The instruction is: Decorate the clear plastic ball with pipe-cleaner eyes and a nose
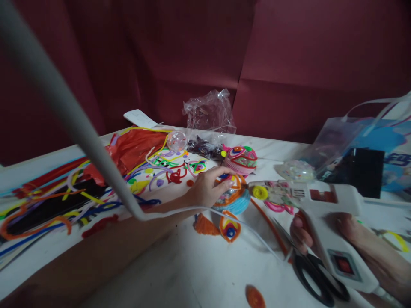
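Note:
My left hand (208,188) is closed round a ball (239,206) wrapped in light-blue and orange pipe cleaners, with a blue-and-red eye-like piece on top. My right hand (302,233) grips a white hot glue gun (334,239) with a red switch. The gun's nozzle end is at the ball's right side; whether it touches cannot be made out. A yellow coil (259,193) shows by the nozzle. Just in front of the ball lie an orange teardrop eye piece (230,226) and an orange fan-shaped piece (206,225). Black-handled scissors (313,273) lie under the gun.
Loose pipe cleaners (67,205) and red plastic (138,147) cover the left. Behind are a pink decorated ball (240,161), a clear ball (176,141) and a clear bag (210,113). A grey pole (70,107) crosses the view. An orange disc (255,296) lies near the front.

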The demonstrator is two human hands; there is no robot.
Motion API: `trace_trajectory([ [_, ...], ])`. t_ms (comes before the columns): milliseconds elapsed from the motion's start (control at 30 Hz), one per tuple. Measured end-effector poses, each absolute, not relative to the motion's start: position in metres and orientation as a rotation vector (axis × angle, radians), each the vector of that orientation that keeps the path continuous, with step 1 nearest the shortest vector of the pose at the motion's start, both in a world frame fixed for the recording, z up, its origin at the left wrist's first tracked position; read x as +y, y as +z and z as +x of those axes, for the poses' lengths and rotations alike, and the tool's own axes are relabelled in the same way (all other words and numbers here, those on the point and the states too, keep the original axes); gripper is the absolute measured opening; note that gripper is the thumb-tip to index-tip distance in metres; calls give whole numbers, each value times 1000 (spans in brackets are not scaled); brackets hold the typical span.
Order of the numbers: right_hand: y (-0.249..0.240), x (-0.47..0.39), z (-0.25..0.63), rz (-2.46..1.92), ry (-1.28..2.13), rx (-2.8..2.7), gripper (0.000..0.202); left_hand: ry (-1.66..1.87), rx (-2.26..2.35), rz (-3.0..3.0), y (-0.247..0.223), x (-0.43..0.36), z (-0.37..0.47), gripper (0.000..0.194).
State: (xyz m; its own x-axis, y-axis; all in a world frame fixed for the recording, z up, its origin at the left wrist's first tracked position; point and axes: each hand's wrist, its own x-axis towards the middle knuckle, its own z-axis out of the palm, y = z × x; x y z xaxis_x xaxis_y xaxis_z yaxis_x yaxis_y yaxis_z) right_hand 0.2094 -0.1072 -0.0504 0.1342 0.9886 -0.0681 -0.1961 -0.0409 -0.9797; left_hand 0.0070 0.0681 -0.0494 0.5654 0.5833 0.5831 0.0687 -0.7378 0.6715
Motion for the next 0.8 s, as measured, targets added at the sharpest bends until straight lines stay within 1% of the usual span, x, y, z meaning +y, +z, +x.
trace_trajectory([
  [67, -52, -108, 211, -1148, 1253, -983, 39, 1117, 518, 2197, -50, 68, 7, 22],
  [200, -55, -110, 214, -1150, 1199, -886, 39, 1116, 519, 2199, -50, 68, 7, 22],
  [367, -61, -106, 228, -1150, 1317, -1179, 44, 1116, 514, 2201, -50, 68, 7, 22],
  [433, -62, -105, 229, -1139, 1331, -1198, 46, 1124, 514, 2205, -50, 68, 7, 21],
  [667, -63, -106, 219, -1102, 1292, -1085, 42, 1128, 510, 2203, -50, 68, 8, 22],
  [800, -61, -107, 221, -1172, 1154, -1059, 44, 1142, 514, 2222, -49, 66, 8, 21],
])
